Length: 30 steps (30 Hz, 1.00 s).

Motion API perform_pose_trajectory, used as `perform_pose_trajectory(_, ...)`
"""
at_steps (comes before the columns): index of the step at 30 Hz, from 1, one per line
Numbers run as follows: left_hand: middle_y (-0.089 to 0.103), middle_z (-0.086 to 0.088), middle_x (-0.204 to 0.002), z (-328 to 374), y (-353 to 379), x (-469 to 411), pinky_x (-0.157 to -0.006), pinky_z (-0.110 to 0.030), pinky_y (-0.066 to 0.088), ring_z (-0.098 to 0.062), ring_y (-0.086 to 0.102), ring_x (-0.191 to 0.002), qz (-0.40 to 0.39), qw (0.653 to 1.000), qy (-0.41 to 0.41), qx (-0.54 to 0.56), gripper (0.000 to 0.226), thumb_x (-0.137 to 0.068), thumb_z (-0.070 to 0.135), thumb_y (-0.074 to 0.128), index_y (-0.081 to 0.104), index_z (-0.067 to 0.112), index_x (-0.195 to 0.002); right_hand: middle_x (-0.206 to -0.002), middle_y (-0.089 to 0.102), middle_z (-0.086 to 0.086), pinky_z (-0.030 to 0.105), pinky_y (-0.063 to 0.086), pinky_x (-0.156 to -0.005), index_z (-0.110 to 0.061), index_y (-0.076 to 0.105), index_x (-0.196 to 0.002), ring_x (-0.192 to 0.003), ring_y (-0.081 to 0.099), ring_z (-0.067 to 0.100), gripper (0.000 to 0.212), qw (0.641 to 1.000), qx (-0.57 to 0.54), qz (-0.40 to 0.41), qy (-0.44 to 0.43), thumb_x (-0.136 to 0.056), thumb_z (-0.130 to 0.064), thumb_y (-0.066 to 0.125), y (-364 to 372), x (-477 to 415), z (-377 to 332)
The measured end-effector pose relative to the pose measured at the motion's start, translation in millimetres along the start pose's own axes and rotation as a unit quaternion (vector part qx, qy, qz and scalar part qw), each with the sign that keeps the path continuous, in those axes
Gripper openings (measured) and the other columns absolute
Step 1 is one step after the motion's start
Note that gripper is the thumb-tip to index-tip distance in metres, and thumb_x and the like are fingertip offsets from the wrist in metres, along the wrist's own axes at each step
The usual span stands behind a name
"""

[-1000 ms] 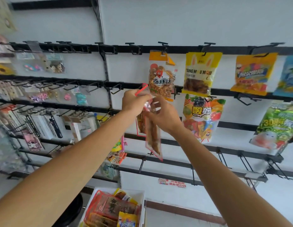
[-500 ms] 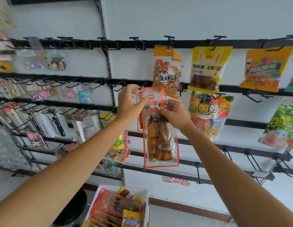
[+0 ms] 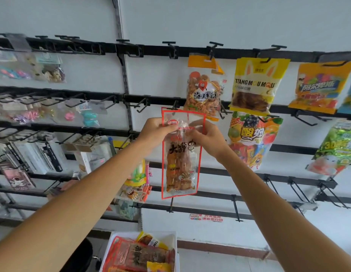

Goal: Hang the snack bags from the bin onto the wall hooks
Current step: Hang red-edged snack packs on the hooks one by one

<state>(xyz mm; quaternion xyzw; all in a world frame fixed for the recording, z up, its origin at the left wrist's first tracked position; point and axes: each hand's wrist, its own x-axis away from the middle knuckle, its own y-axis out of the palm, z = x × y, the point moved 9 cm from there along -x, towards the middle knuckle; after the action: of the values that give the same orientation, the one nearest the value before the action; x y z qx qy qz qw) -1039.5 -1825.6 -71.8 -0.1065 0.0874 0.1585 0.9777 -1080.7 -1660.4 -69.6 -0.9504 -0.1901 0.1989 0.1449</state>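
Note:
A long clear snack bag with a red border (image 3: 180, 163) hangs flat toward me, held near its top by both hands. My left hand (image 3: 156, 130) pinches its upper left corner and my right hand (image 3: 207, 136) grips its upper right side. The bag's top edge sits just below a black wall hook (image 3: 175, 105) on the second rail. The white bin (image 3: 171, 239) at the bottom centre holds more red-bordered and yellow snack bags (image 3: 139, 256).
Snack bags hang to the right: an orange-topped one (image 3: 205, 93), a yellow one (image 3: 253, 85), a fruit-print one (image 3: 251, 138). Bare black hooks (image 3: 296, 187) stick out at lower right. Small trinkets and books fill the left racks. A dark stool (image 3: 80, 258) stands by the bin.
The bag has turned from edge-on to flat and has been raised toward the hook on the second rail. Both hands went up with it.

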Motion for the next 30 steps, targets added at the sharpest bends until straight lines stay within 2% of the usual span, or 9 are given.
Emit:
perform_pose_trajectory(3, 0.074, -0.005, -0.095, -10, -9, -3, -0.075, -0.028, 0.057, -0.015, 0.071, -0.081, -0.021, 1.000, -0.016, -0.002, 0.020, -0.085, 0.016, 0.073, 0.070, 0.009, -0.103, -0.091, 0.073, 0.008, 0.044, 0.060, -0.072, -0.019, 0.059, -0.107, -0.080, 0.071, 0.024, 0.022, 0.999, -0.002, 0.047, -0.013, -0.089, -0.027, 0.069, 0, -11, -6)
perform_pose_trajectory(8, 0.071, 0.000, -0.080, -30, -22, -13, -0.058, -0.016, 0.052, -0.006, 0.069, -0.065, -0.045, 0.999, -0.022, 0.004, 0.019, -0.086, 0.009, 0.071, 0.068, 0.003, -0.103, -0.091, 0.071, -0.004, 0.041, 0.058, -0.078, -0.024, 0.066, -0.093, -0.082, 0.068, 0.014, 0.006, 0.989, 0.110, 0.075, -0.064, -0.088, -0.027, 0.069, 17, -30, -26)
perform_pose_trajectory(10, 0.070, 0.001, -0.078, -37, -25, -19, -0.062, -0.019, 0.053, -0.005, 0.069, -0.065, -0.044, 0.999, -0.021, 0.013, 0.011, -0.087, 0.009, 0.071, 0.069, 0.007, -0.097, -0.085, 0.070, -0.007, 0.043, 0.058, -0.078, -0.021, 0.070, -0.088, -0.078, 0.067, 0.012, 0.004, 0.984, 0.149, 0.064, -0.076, -0.089, -0.023, 0.067, 26, -38, -29)
perform_pose_trajectory(13, 0.072, 0.004, -0.079, -51, -26, -29, -0.077, -0.031, 0.056, -0.012, 0.069, -0.075, -0.040, 0.999, -0.021, 0.021, 0.005, -0.087, 0.013, 0.072, 0.070, 0.018, -0.086, -0.081, 0.069, -0.007, 0.039, 0.058, -0.078, -0.016, 0.071, -0.090, -0.074, 0.066, 0.011, 0.007, 0.980, 0.176, 0.058, -0.073, -0.091, -0.020, 0.065, 32, -48, -26)
perform_pose_trajectory(14, 0.072, 0.004, -0.078, -55, -26, -34, -0.077, -0.031, 0.055, -0.011, 0.069, -0.075, -0.036, 0.999, -0.021, 0.029, 0.006, -0.087, 0.013, 0.072, 0.069, 0.018, -0.085, -0.080, 0.069, -0.006, 0.037, 0.058, -0.077, -0.016, 0.070, -0.089, -0.072, 0.066, 0.010, 0.007, 0.980, 0.176, 0.057, -0.070, -0.091, -0.019, 0.064, 33, -53, -23)
perform_pose_trajectory(17, 0.072, -0.001, -0.084, -61, -23, -45, -0.065, -0.018, 0.049, -0.008, 0.068, -0.073, -0.025, 0.999, -0.011, 0.040, 0.001, -0.089, 0.013, 0.069, 0.069, 0.012, -0.090, -0.075, 0.068, -0.008, 0.033, 0.058, -0.073, -0.018, 0.067, -0.087, -0.067, 0.066, 0.008, 0.009, 0.978, 0.189, 0.059, -0.072, -0.093, -0.019, 0.060, 33, -68, -13)
perform_pose_trajectory(20, 0.071, -0.009, -0.091, -68, -25, -54, -0.060, -0.010, 0.047, -0.006, 0.067, -0.073, -0.011, 0.999, -0.003, 0.032, 0.012, -0.092, 0.008, 0.064, 0.067, 0.002, -0.102, -0.074, 0.068, -0.007, 0.028, 0.057, -0.071, -0.015, 0.067, -0.089, -0.068, 0.067, 0.007, 0.012, 0.980, 0.180, 0.058, -0.068, -0.095, -0.020, 0.058, 29, -85, -2)
perform_pose_trajectory(24, 0.072, -0.016, -0.097, -77, -30, -70, -0.068, -0.017, 0.053, -0.013, 0.067, -0.076, -0.002, 1.000, 0.014, 0.013, 0.010, -0.093, 0.009, 0.063, 0.069, 0.004, -0.099, -0.074, 0.068, -0.006, 0.014, 0.051, -0.063, -0.014, 0.065, -0.088, -0.062, 0.065, 0.000, 0.012, 0.983, 0.159, 0.057, -0.071, -0.096, -0.021, 0.058, 30, -102, 4)
perform_pose_trajectory(30, 0.071, -0.017, -0.092, -89, -29, -84, -0.075, -0.029, 0.056, -0.020, 0.066, -0.076, 0.008, 1.000, 0.023, 0.000, 0.007, -0.093, 0.009, 0.063, 0.069, 0.007, -0.095, -0.077, 0.070, 0.001, 0.017, 0.055, -0.064, -0.012, 0.066, -0.087, -0.065, 0.068, 0.010, 0.013, 0.986, 0.138, 0.048, -0.076, -0.095, -0.019, 0.060, 33, -113, 17)
